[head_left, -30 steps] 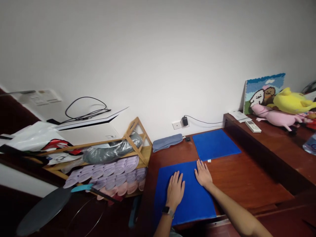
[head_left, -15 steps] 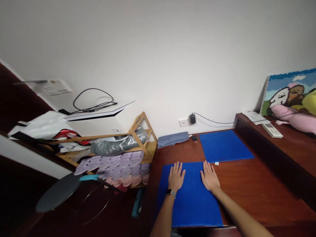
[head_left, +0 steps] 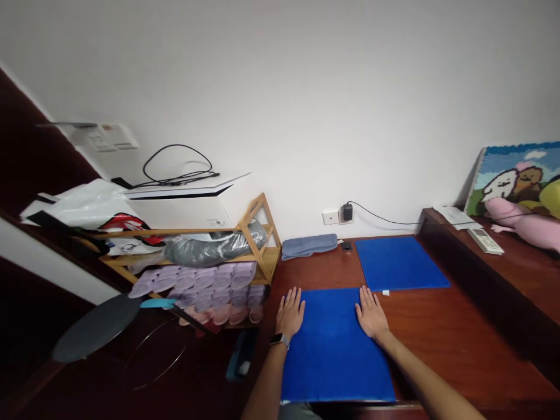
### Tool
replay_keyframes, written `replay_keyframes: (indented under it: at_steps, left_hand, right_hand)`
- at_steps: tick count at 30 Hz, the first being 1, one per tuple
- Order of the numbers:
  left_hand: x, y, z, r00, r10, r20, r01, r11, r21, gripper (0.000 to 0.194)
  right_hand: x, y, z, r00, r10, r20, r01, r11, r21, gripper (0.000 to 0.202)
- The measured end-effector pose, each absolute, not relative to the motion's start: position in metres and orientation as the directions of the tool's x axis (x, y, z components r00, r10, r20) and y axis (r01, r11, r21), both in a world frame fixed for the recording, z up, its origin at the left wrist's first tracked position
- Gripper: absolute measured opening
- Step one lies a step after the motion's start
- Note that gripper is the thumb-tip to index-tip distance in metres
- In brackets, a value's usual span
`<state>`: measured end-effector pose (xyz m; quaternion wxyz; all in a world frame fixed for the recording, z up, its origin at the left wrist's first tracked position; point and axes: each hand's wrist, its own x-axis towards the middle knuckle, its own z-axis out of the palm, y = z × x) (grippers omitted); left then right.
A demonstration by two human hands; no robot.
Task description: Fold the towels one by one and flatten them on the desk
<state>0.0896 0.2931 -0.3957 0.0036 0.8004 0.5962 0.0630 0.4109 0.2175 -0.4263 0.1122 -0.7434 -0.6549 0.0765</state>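
A blue cloth [head_left: 335, 350] lies flat on the brown wooden desk [head_left: 437, 332], close to its front edge. My left hand [head_left: 290, 314], with a watch on the wrist, rests palm down over the cloth's far left corner, fingers extended. At the far right corner, my right hand [head_left: 371, 314] also lies flat, its fingers stretched out. Neither hand holds anything. Behind and to the right, a second blue cloth [head_left: 400, 262] is spread out, with a small white tag at its near edge.
A folded grey-blue cloth [head_left: 309, 246] lies by the wall, near a plugged-in black adapter [head_left: 347, 212]. Left stands a wooden rack [head_left: 269, 262] with slippers and a white box [head_left: 188, 210]. On the raised right shelf are a remote [head_left: 485, 241] and a pink plush toy [head_left: 516, 221].
My left hand has slid left across the near blue cloth to its left corner. My right hand has stayed at the right corner. The camera view has tilted slightly.
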Motion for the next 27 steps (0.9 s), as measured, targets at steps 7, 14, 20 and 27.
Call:
replay_keyframes:
  at_steps: [7, 14, 20, 27]
  left_hand:
    - [0.166, 0.271, -0.379, 0.441, 0.867, 0.232, 0.873, -0.474, 0.112, 0.061]
    - [0.272, 0.230, -0.399, 0.639, 0.760, 0.120, 0.717, -0.645, 0.264, 0.062]
    - [0.169, 0.261, -0.398, 0.492, 0.865, 0.094, 0.851, -0.501, 0.158, 0.065]
    - [0.091, 0.287, -0.399, 0.362, 0.926, 0.108, 0.923, -0.372, 0.092, 0.062]
  right_hand:
    - [0.413, 0.219, -0.422, 0.112, 0.993, 0.028, 0.951, -0.099, -0.293, 0.070]
    - [0.417, 0.217, -0.428, 0.061, 0.998, 0.017, 0.968, -0.055, -0.243, 0.067]
    - [0.413, 0.219, -0.425, 0.120, 0.993, 0.011, 0.953, -0.112, -0.283, 0.070]
    - [0.414, 0.220, -0.432, 0.127, 0.991, 0.031, 0.948, -0.113, -0.296, 0.070]
